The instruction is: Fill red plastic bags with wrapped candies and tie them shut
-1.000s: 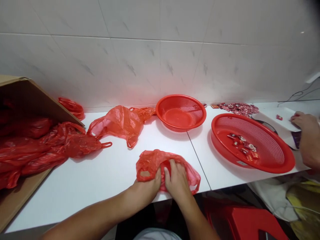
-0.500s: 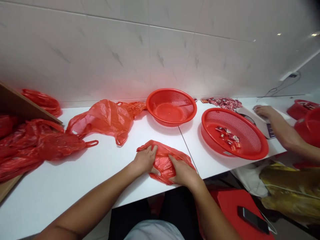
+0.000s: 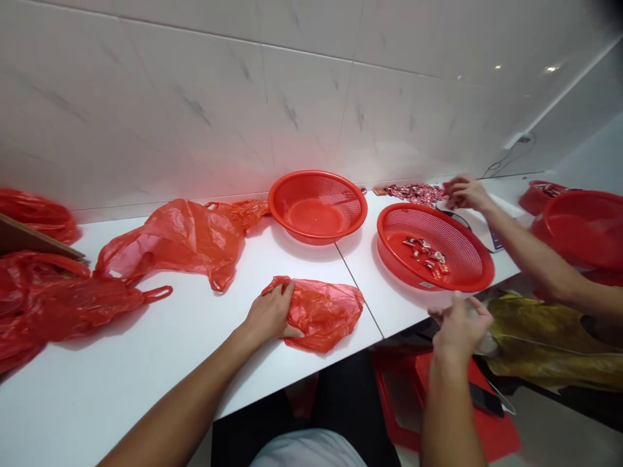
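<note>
My left hand (image 3: 268,316) grips the left side of a crumpled red plastic bag (image 3: 327,314) lying on the white table, with the thumb low and the fingers on top. Off the table's front edge is my right hand (image 3: 460,327), its fingers curled together; what they hold, if anything, cannot be made out. It is just in front of a red mesh basket (image 3: 479,275) with several small wrapped sweets (image 3: 428,256) inside. Behind the bag stands another red mesh basket (image 3: 316,220) with nothing seen in it.
More red plastic bags (image 3: 180,240) lie to the left, beside a cardboard edge (image 3: 36,239). A co-worker's hand (image 3: 467,192) is over a scale (image 3: 494,240) near a pile of wrapped sweets (image 3: 416,193). A red stool (image 3: 491,428) holds a phone (image 3: 487,399).
My right hand has let go of the bag and moved right, in front of the sweets basket. The left hand stays on the bag. The co-worker's hand has lifted off the scale toward the sweets pile.
</note>
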`<state>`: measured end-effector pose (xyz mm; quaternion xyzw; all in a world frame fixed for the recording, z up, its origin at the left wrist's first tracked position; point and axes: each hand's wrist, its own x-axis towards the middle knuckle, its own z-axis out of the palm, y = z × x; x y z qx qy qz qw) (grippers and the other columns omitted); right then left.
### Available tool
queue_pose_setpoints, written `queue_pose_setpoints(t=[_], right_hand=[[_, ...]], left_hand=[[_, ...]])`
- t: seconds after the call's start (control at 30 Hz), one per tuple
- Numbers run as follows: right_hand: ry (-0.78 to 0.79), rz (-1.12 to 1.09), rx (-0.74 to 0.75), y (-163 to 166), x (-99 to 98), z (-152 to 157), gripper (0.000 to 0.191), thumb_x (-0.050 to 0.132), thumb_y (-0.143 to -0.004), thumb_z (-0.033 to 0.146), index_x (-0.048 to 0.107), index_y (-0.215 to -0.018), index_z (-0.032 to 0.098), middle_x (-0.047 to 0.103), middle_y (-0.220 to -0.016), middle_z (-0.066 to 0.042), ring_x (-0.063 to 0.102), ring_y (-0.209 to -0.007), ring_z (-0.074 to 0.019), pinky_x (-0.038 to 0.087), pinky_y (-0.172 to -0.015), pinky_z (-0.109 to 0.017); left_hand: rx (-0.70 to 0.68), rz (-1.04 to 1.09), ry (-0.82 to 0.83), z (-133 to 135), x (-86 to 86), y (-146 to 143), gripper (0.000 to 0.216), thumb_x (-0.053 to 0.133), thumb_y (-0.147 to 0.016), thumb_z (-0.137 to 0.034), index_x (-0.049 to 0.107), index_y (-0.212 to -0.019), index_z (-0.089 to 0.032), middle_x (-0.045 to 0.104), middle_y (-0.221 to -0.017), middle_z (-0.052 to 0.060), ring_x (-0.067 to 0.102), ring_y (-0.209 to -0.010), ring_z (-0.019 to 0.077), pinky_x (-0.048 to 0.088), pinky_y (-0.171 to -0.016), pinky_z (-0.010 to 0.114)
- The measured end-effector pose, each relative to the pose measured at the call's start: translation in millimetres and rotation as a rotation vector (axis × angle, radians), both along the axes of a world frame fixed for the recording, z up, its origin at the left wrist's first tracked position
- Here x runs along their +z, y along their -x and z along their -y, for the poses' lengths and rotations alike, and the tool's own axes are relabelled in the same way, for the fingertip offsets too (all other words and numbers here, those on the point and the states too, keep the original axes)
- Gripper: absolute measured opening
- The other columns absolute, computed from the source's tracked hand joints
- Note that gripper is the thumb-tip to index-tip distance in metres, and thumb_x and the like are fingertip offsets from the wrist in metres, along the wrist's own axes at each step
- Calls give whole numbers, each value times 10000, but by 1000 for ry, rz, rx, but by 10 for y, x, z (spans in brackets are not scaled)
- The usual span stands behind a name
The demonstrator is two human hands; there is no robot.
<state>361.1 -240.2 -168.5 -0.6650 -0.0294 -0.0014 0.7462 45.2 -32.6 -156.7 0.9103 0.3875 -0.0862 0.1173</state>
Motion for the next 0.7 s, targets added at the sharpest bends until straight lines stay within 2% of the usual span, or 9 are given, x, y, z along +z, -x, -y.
queue_pose_setpoints(t=[0.07, 0.17, 0.27, 0.37, 0.47, 0.57, 0.6, 0.67, 0.7], right_hand=[[-48, -180, 63, -350, -194, 10, 648, 755, -827, 542, 423, -1301, 251, 406, -531, 167, 527, -408, -117, 620, -595, -311], [-31, -330, 223, -589, -324, 20, 819, 772, -769, 652, 367, -1368, 267, 461, -522, 155, 629, -485, -156, 634, -613, -329], [34, -412, 315, -640, -266, -57, 914, 766, -745, 719, 325, -1412, 276, 571, -573, 107, 714, -588, -202, 636, -623, -336], [134, -430, 348, -641, -136, -147, 790, 669, -802, 768, 421, -1354, 260, 607, -613, 54, 724, -625, -219, 630, -624, -344], [324, -251, 168, -629, -3, -87, 753, 681, -804, 736, 508, -1322, 216, 671, -743, -23, 707, -632, -241, 607, -598, -372], [544, 169, -201, -707, 199, 53, 620, 695, -845, 633, 634, -1245, 164, 720, -907, -153, 688, -694, -263, 562, -638, -386], [613, 292, -235, -772, 294, 63, 556, 668, -877, 608, 676, -1192, 149, 724, -919, -184, 686, -728, -269, 547, -673, -387], [780, 431, -51, -949, 500, -34, 485, 593, -936, 574, 717, -1109, 138, 730, -900, -200, 690, -797, -270, 526, -751, -382], [883, 434, 168, -1048, 593, -146, 465, 599, -936, 561, 720, -1108, 147, 739, -906, -185, 697, -825, -263, 523, -779, -374]], left_hand=[[-6, 12, 9, -3, -9, 14, 1253, 903, -639, -528, 258, -1619, -87, 468, -1534, 319, 534, -1395, 429, 487, -1112, 491], [-1, 23, 13, -17, -33, 21, 1273, 906, -636, -536, 251, -1618, -62, 481, -1507, 338, 534, -1387, 446, 493, -1097, 507], [3, 14, 4, -33, -48, 15, 1277, 899, -644, -556, 249, -1625, -61, 467, -1519, 341, 543, -1378, 449, 491, -1098, 503], [5, 7, 2, -40, -45, 14, 1270, 889, -652, -571, 251, -1628, -66, 458, -1531, 337, 541, -1383, 442, 484, -1107, 498], [9, 12, -6, -42, -39, 19, 1256, 886, -655, -551, 258, -1626, -59, 476, -1513, 335, 548, -1375, 436, 490, -1097, 493], [15, 6, -14, -46, -41, 21, 1230, 877, -664, -546, 271, -1623, -72, 499, -1493, 325, 572, -1349, 426, 498, -1082, 480], [13, 6, -16, -48, -41, 20, 1221, 873, -669, -551, 273, -1623, -80, 502, -1491, 322, 576, -1344, 423, 497, -1082, 477], [6, 14, -18, -49, -39, 18, 1214, 868, -676, -561, 273, -1622, -88, 498, -1498, 323, 575, -1345, 423, 492, -1084, 477], [3, 20, -18, -49, -36, 16, 1211, 864, -680, -564, 270, -1622, -88, 492, -1504, 324, 573, -1346, 425, 492, -1084, 481]])
